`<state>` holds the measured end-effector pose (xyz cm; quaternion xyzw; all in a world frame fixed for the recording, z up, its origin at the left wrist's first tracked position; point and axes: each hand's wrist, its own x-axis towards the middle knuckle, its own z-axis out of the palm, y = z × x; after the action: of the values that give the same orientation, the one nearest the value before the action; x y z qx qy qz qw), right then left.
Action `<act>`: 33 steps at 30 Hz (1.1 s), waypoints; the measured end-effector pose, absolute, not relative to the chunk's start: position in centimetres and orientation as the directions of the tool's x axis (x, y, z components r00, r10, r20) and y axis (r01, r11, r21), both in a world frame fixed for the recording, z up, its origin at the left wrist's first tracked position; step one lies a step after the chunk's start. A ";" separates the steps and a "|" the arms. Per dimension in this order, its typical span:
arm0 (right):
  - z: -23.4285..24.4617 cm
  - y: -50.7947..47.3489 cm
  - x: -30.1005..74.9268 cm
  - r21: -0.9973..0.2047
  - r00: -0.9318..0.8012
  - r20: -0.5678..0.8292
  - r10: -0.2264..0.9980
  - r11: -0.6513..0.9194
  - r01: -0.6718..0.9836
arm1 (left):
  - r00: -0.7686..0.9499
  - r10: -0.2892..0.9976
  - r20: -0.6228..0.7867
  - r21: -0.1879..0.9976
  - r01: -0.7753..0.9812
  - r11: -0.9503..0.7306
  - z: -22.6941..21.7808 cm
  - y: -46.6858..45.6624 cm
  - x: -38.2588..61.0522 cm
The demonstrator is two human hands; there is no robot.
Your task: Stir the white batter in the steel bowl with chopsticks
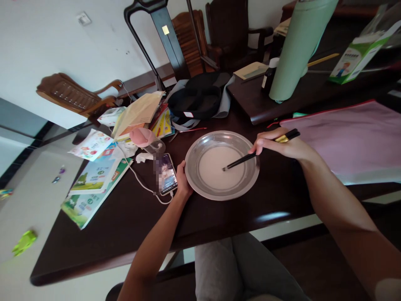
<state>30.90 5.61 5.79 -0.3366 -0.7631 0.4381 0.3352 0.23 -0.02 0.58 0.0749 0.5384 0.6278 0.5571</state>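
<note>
A round metal basin stands on the dark wooden table, with a milky white liquid covering its bottom. My left hand grips the basin's left rim, thumb toward the top edge and the other fingers hidden beneath or behind it. In my right hand is a pair of black chopsticks with gold bands near the upper ends. Their tips reach into the liquid near the middle of the basin. Just left of my left hand lies a phone with its screen lit and a white cable plugged in.
Booklets, a pink-lidded bottle and stacked papers lie left. Behind the basin is a black bag. A pink zip folder lies right, below a raised board with a green flask. The table's front edge is near my lap.
</note>
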 end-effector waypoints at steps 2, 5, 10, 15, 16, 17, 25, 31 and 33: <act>5.7 5.5 30.5 -0.899 -0.635 0.189 0.749 0.393 0.195 | -0.359 0.785 -0.504 0.757 -0.621 0.201 0.5 0.0 0.2; 5.4 5.5 29.7 -0.872 -0.685 0.199 0.701 0.445 0.203 | -0.362 0.785 -0.503 0.753 -0.629 0.192 0.4 0.0 0.1; 5.7 5.7 30.6 -0.865 -0.523 0.239 0.818 0.424 0.268 | -0.368 0.780 -0.505 0.758 -0.622 0.197 0.4 0.0 0.1; 5.8 5.5 30.3 -0.892 -0.665 0.177 0.726 0.403 0.202 | -0.369 0.773 -0.516 0.746 -0.637 0.194 0.6 0.0 0.2; 5.7 5.5 29.9 -0.886 -0.692 0.178 0.700 0.420 0.198 | -0.367 0.769 -0.523 0.743 -0.639 0.200 0.6 0.0 0.2; 5.6 5.5 29.6 -0.877 -0.700 0.184 0.689 0.437 0.200 | -0.366 0.766 -0.528 0.742 -0.638 0.206 0.6 0.0 0.1; 5.9 5.6 30.8 -0.880 -0.538 0.229 0.811 0.409 0.243 | -0.370 0.795 -0.482 0.777 -0.599 0.193 0.4 0.0 0.1; 5.5 5.4 29.4 -0.855 -0.655 0.213 0.725 0.463 0.234 | -0.367 0.779 -0.509 0.754 -0.626 0.197 0.6 -0.1 0.1; 5.6 5.6 29.6 -0.842 -0.589 0.242 0.771 0.468 0.266 | -0.359 0.778 -0.516 0.751 -0.627 0.208 0.6 -0.1 0.1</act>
<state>29.64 5.58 5.56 -0.3255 -0.7967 0.3999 0.3153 0.10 -0.08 0.62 0.0700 0.5373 0.6253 0.5616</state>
